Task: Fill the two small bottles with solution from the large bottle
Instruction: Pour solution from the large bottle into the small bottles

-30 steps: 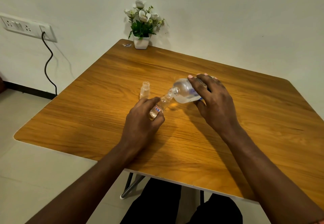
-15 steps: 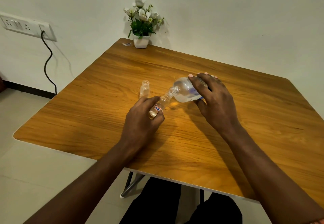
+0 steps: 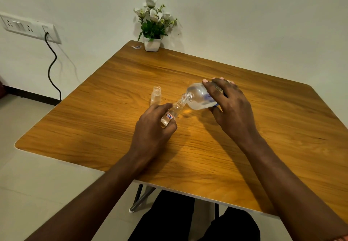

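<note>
Pouring is best kept slow — the large bottle, gripped by the right hand and tipped above the table, is held mouth to mouth with the tilted small bottle pinched in the left hand — so nothing is spilled.

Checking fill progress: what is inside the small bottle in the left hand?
Clear liquid shows in the lower end of the small bottle, below its label. The left hand covers its base, so the level cannot be seen.
</note>
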